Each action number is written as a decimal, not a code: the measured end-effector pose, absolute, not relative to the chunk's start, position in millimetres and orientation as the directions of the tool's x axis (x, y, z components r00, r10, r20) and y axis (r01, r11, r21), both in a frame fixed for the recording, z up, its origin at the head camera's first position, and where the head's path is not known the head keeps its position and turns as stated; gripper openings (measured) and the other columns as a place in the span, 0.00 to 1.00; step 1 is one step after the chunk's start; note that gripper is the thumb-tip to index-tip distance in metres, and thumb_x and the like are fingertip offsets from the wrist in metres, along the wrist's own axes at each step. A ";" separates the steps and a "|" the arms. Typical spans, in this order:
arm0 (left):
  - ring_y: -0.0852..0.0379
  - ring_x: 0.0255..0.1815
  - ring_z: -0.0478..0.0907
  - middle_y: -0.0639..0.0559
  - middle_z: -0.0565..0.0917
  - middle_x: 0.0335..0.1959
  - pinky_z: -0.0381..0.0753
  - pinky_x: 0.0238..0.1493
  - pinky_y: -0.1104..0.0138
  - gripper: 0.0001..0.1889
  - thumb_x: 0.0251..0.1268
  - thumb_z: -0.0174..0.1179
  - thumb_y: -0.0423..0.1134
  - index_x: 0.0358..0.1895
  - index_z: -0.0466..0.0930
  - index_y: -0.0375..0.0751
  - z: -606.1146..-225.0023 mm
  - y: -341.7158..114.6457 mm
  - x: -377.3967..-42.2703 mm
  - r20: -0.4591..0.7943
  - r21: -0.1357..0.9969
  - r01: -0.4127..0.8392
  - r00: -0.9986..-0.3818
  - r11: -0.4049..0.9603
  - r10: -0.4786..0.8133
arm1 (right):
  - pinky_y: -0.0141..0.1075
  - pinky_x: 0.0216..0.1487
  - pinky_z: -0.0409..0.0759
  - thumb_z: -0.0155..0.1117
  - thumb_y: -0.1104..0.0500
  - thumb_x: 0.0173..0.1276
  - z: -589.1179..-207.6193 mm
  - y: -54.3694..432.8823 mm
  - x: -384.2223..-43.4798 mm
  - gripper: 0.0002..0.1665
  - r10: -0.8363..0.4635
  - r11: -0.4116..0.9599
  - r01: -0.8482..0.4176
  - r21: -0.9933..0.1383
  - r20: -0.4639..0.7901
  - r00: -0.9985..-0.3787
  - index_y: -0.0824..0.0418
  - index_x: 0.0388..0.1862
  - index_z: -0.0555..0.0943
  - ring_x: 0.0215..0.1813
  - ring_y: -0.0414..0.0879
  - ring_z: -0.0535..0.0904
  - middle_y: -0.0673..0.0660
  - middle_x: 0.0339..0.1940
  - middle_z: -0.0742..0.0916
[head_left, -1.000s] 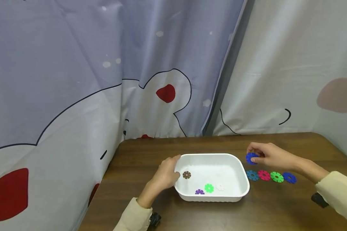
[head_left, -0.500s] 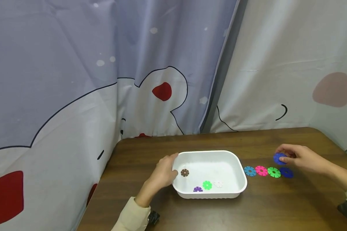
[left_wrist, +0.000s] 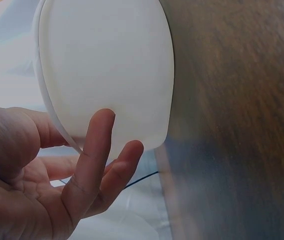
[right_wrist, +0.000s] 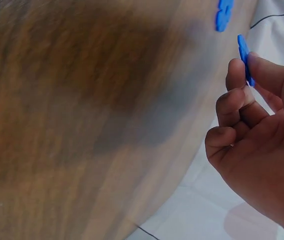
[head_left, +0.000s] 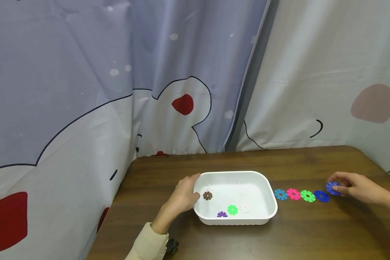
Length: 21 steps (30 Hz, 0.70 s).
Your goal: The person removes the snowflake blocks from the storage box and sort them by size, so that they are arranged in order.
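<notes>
Between the thumb and fingers of my right hand is a blue snowflake disc, also seen edge-on in the right wrist view. It is just right of a row of discs on the table: light blue, pink, green and dark blue. My left hand grips the left end of a white plastic basin; the left wrist view shows fingers against its outer wall. Inside lie a brown disc, a purple disc, a green disc and a white disc.
The brown wooden table has rounded far corners. Behind it hangs a printed curtain, and pale cloth reaches round its right side. The light blue disc is close beside the basin's right end.
My right hand has carried the blue disc rightward, from near the basin's right end, behind the row, to beyond the row's right end. My left hand stays on the basin.
</notes>
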<state>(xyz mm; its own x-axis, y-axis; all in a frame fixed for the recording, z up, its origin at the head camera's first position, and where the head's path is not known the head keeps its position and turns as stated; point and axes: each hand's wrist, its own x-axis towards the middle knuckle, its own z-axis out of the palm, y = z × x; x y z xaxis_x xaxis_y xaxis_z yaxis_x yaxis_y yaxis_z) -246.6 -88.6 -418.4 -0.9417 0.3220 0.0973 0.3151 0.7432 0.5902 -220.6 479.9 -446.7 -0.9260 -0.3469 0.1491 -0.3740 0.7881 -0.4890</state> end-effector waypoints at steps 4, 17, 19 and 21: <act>0.39 0.58 0.80 0.28 0.82 0.60 0.85 0.58 0.47 0.34 0.59 0.64 0.21 0.73 0.72 0.25 -418.1 -89.2 -245.7 0.092 0.596 0.311 -0.942 0.740 0.322 | 0.32 0.26 0.65 0.65 0.69 0.74 -453.3 487.0 -220.2 0.06 -0.356 0.786 -0.372 -0.494 0.130 -0.925 0.62 0.47 0.82 0.25 0.34 0.71 0.40 0.22 0.78; 0.39 0.57 0.81 0.28 0.82 0.60 0.86 0.58 0.48 0.33 0.59 0.65 0.21 0.72 0.73 0.25 -418.2 -88.4 -245.4 0.086 0.600 0.298 -0.947 0.742 0.310 | 0.32 0.26 0.63 0.66 0.64 0.75 -458.8 492.7 -220.2 0.09 -0.322 0.846 -0.277 -0.456 -0.023 -0.947 0.65 0.49 0.80 0.24 0.33 0.68 0.42 0.21 0.78; 0.39 0.57 0.81 0.28 0.82 0.60 0.85 0.58 0.48 0.33 0.59 0.65 0.21 0.72 0.73 0.25 -418.2 -88.2 -245.2 0.088 0.598 0.299 -0.947 0.744 0.309 | 0.31 0.25 0.63 0.67 0.62 0.75 -459.0 491.9 -219.1 0.10 -0.306 0.857 -0.261 -0.445 -0.032 -0.951 0.64 0.50 0.79 0.24 0.34 0.67 0.43 0.22 0.77; 0.39 0.57 0.81 0.28 0.82 0.60 0.85 0.58 0.48 0.33 0.59 0.65 0.21 0.72 0.73 0.25 -418.1 -88.2 -244.9 0.089 0.597 0.298 -0.947 0.745 0.308 | 0.31 0.25 0.63 0.67 0.61 0.74 -459.2 491.0 -218.0 0.11 -0.292 0.865 -0.248 -0.437 -0.036 -0.956 0.63 0.51 0.78 0.24 0.34 0.66 0.44 0.22 0.76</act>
<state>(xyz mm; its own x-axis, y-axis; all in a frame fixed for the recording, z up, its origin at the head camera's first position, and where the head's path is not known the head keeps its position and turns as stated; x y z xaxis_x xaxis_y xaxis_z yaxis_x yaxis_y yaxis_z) -244.9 -88.2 -418.1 -0.9473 0.3077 0.0886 0.2979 0.7453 0.5965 -218.0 491.0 -459.2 -0.9557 -0.2921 -0.0364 -0.2476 0.8647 -0.4370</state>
